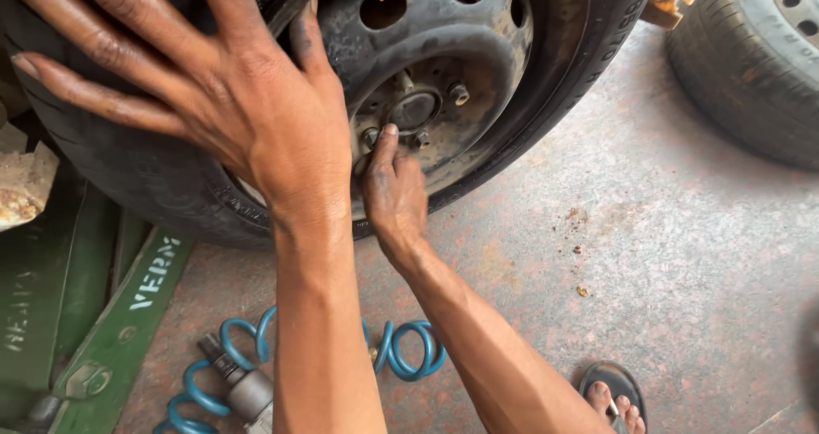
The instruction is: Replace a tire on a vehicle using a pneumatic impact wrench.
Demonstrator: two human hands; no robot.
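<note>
The black steel wheel is steadied by the left hand, spread flat on its tyre, while a lug nut beside the hub is pinched by the right hand, best threaded squarely.

The supporting surface is a bare concrete floor, grey with rust-coloured stains and a few small crumbs of debris scattered right of centre. Resting on it are a black-rimmed wheel standing upright, a second tyre at the upper right, green metal lift arms at the lower left, and a coiled blue air hose attached to a grey pneumatic tool. A sandalled foot stands at the lower edge.
</note>
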